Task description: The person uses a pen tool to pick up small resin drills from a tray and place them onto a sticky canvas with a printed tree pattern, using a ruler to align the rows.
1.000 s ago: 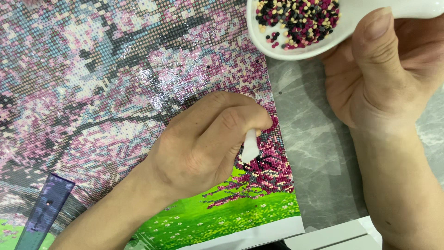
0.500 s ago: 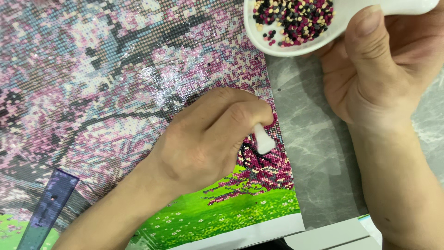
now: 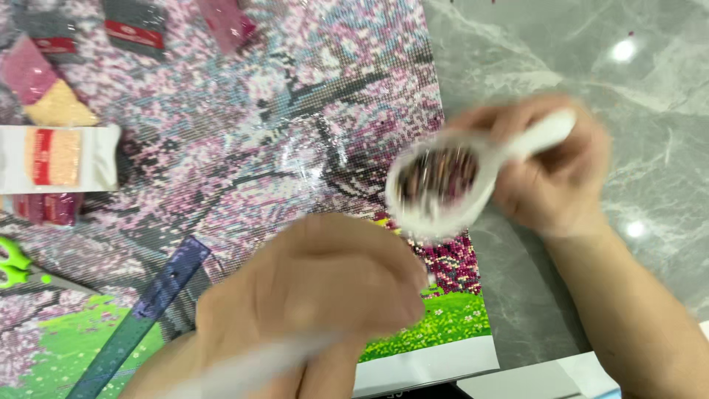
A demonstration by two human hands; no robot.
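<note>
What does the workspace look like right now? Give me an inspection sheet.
Surface: grey marbled table, its left part covered by a diamond-painting canvas of pink blossom trees over green grass.
Job's things: white bead tray with dark and pale beads, blurred; white pen under the left hand, blurred.
Clutter: bead packets at upper left, green-handled scissors, translucent blue ruler, white box at the bottom edge.
Hands: left hand gripping the pen above the canvas; right hand holding the tray's handle.
Cables: nothing seen.
Surroundings: nothing seen beyond the table.
</note>
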